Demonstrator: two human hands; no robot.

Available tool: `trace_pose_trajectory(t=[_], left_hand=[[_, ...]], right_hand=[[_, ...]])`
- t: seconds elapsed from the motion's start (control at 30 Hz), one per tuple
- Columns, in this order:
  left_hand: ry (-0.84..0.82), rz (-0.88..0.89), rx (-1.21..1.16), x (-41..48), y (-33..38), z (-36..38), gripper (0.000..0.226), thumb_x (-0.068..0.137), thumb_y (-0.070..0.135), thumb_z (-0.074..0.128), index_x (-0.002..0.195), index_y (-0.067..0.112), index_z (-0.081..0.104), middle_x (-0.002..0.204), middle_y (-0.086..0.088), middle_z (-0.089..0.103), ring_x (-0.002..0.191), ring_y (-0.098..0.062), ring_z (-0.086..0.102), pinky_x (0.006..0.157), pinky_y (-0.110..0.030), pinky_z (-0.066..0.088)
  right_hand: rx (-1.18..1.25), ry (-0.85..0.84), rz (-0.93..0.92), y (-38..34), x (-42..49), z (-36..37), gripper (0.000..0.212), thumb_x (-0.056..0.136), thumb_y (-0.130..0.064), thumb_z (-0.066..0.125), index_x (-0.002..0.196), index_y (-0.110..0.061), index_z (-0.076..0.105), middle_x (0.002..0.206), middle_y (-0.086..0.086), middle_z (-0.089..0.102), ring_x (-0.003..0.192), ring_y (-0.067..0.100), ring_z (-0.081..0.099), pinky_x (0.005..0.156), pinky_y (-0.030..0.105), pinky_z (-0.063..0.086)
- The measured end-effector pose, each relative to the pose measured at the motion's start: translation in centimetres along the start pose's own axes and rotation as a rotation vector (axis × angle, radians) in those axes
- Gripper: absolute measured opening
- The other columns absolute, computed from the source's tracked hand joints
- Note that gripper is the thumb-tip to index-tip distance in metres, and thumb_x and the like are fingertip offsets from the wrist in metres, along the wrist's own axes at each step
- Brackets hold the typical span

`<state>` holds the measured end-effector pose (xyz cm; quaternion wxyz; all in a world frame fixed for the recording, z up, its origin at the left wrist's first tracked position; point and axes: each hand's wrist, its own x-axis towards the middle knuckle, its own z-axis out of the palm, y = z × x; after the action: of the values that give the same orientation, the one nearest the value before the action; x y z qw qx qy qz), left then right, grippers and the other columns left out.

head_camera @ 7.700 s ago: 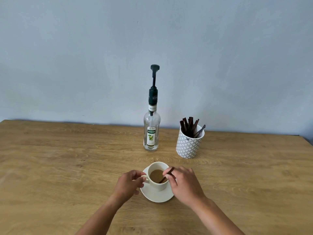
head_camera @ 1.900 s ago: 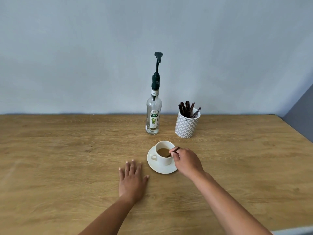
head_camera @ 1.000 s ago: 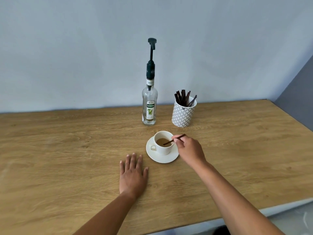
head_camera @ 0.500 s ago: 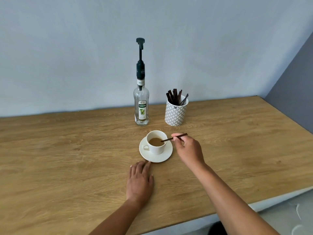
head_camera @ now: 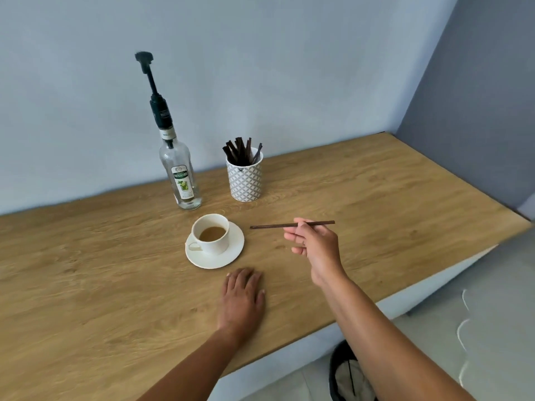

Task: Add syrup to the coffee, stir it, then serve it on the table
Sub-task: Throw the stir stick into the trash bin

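Observation:
A white cup (head_camera: 213, 237) of light brown coffee stands on a white saucer (head_camera: 231, 251) on the wooden table (head_camera: 86, 270), handle toward the front left. Behind it stands a clear syrup bottle (head_camera: 181, 180) with a black pump. My right hand (head_camera: 314, 244) pinches a thin dark stir stick (head_camera: 273, 226), held level above the table to the right of the cup and clear of it. My left hand (head_camera: 243, 296) lies flat, palm down, on the table just in front of the saucer, not touching it.
A patterned white holder (head_camera: 245, 182) with several dark stir sticks stands right of the bottle, near the wall. The table's right and front edges are close; below the front edge a dark bin (head_camera: 344, 374) sits on the light floor.
My right hand has lifted the stir stick out of the coffee and carried it to the right of the cup. My left hand stays flat on the table. The view has swung right.

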<state>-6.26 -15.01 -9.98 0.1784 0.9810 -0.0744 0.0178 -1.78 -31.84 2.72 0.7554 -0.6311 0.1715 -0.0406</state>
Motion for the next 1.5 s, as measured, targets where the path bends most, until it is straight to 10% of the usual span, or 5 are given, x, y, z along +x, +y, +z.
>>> trace_pose_trajectory(t=[0.67,0.87,1.03,1.27,1.5], left_hand=[[-0.053,0.057,0.086,5.5,15.4,7.0,0.061,0.098,0.056,0.024,0.15,0.028,0.038,0.162,-0.005,0.033,0.153,-0.026,0.019,0.125,-0.051,0.008],[-0.023,0.078,0.093,5.2,15.3,7.0,0.062,0.098,0.059,0.02,0.15,0.03,0.037,0.162,-0.003,0.033,0.153,-0.024,0.019,0.126,-0.049,0.01],[-0.023,0.073,0.083,5.1,15.3,7.1,0.06,0.1,0.057,0.022,0.151,0.029,0.037,0.163,-0.003,0.032,0.154,-0.023,0.017,0.126,-0.048,0.008],[-0.058,0.074,0.095,5.2,15.2,7.1,0.061,0.1,0.056,0.02,0.152,0.029,0.035,0.164,-0.004,0.029,0.154,-0.024,0.016,0.126,-0.048,0.007],[-0.122,0.138,-0.002,4.4,14.4,5.4,0.048,0.098,0.046,0.043,0.142,0.029,0.052,0.152,-0.001,0.047,0.142,-0.026,0.037,0.12,-0.046,0.027]], right_hand=[[-0.179,0.613,0.172,9.2,-9.1,-34.5,0.016,0.091,-0.008,0.052,0.091,-0.017,0.065,0.085,0.006,0.073,0.071,0.008,0.072,0.055,0.025,0.053],[-0.31,0.596,0.302,13.6,-8.0,-35.6,0.018,0.09,-0.01,0.051,0.092,-0.021,0.065,0.092,0.008,0.071,0.083,0.02,0.069,0.071,0.04,0.057],[-0.513,0.475,0.421,14.6,-6.9,-35.0,0.043,0.091,-0.017,0.049,0.133,-0.014,0.049,0.118,0.007,0.065,0.109,0.028,0.059,0.098,0.043,0.047],[-0.476,0.471,0.335,12.9,-6.7,-33.5,0.033,0.093,-0.015,0.045,0.124,-0.021,0.055,0.125,0.006,0.062,0.103,0.024,0.065,0.091,0.043,0.052],[-0.334,0.437,0.011,6.9,-5.9,-26.6,0.027,0.093,-0.014,0.048,0.093,-0.032,0.068,0.088,-0.008,0.071,0.075,0.006,0.068,0.066,0.018,0.048]])
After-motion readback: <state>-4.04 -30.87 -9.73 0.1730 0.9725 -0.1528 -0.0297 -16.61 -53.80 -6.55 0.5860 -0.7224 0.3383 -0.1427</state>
